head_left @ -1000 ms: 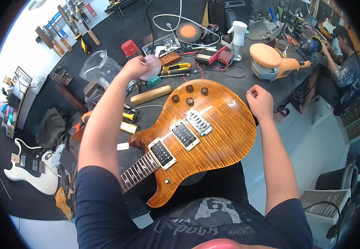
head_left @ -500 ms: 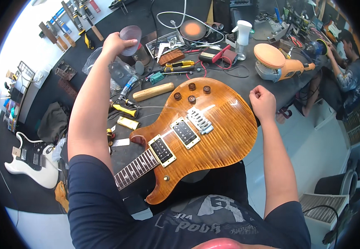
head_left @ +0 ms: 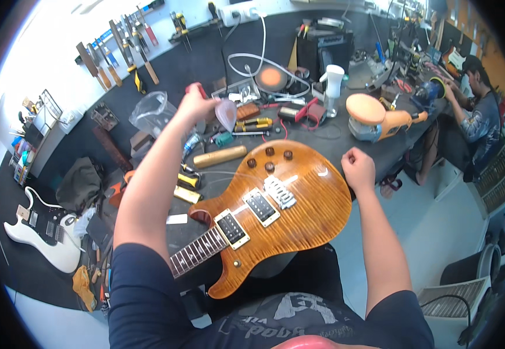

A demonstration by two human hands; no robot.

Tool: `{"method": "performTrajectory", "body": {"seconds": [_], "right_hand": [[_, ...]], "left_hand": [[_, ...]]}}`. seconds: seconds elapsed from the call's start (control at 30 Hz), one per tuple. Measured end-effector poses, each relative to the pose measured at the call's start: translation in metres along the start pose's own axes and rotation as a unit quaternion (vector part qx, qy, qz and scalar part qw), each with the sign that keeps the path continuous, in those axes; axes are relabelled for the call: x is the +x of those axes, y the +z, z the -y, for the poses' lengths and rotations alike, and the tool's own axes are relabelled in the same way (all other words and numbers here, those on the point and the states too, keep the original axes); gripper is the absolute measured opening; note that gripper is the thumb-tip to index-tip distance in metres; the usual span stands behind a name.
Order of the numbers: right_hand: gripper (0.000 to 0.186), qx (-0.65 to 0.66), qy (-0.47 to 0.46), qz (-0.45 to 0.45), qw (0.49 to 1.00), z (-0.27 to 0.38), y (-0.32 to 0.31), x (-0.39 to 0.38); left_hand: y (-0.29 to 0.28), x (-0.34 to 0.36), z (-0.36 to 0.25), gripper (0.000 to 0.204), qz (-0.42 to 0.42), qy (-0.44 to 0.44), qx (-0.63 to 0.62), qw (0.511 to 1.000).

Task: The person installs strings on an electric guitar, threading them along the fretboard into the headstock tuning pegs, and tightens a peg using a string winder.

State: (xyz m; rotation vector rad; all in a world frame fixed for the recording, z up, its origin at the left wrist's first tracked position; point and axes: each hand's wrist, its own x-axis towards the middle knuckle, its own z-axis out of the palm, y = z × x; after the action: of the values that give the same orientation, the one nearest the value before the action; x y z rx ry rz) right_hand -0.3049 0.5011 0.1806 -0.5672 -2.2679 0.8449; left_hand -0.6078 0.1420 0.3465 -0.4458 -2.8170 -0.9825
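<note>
An orange flame-top electric guitar (head_left: 299, 215) lies face up on the dark workbench (head_left: 206, 70), neck pointing lower left. My left hand (head_left: 196, 106) is raised above the bench behind the guitar and grips a small translucent pinkish cup (head_left: 226, 114), tilted on its side. My right hand (head_left: 357, 168) is a closed fist just off the guitar body's right edge; nothing visible shows in it. The bridge (head_left: 280, 191), two pickups and several dark knobs (head_left: 269, 158) are uncovered.
Behind the guitar lie a wooden dowel (head_left: 220, 156), pliers, cables, a white spray bottle (head_left: 331, 79) and an orange polisher (head_left: 374, 116). Tools hang on the wall (head_left: 118, 46). A white guitar (head_left: 37, 230) lies at left. Another person (head_left: 479, 110) works at far right.
My left hand lifted the cup up and to the left, then came back right and lower with the cup tipped over. My right fist stayed by the guitar's edge.
</note>
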Motion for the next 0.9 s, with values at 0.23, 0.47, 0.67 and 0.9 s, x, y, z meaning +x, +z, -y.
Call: {"method": "performTrajectory", "body": {"seconds": [0.23, 0.47, 0.67, 0.9], "right_hand": [[0.018, -0.003, -0.01, -0.009, 1.0, -0.005, -0.002, 0.009], [0.015, 0.002, -0.06, -0.044, 0.997, -0.013, -0.001, -0.002], [0.015, 0.027, -0.025, -0.039, 0.999, -0.03, 0.015, 0.005], [0.016, 0.021, -0.042, -0.028, 0.998, -0.015, 0.008, -0.002]], "left_hand": [[-0.086, -0.176, -0.116, 0.03, 0.047, 0.442, 0.186, 0.876], [-0.2, -0.403, -0.203, 0.017, -0.246, 0.548, 0.225, 0.767], [-0.233, -0.453, -0.218, 0.039, -0.237, 0.396, 0.264, 0.847], [-0.286, -0.461, -0.21, 0.017, -0.181, 0.473, 0.172, 0.845]]}}
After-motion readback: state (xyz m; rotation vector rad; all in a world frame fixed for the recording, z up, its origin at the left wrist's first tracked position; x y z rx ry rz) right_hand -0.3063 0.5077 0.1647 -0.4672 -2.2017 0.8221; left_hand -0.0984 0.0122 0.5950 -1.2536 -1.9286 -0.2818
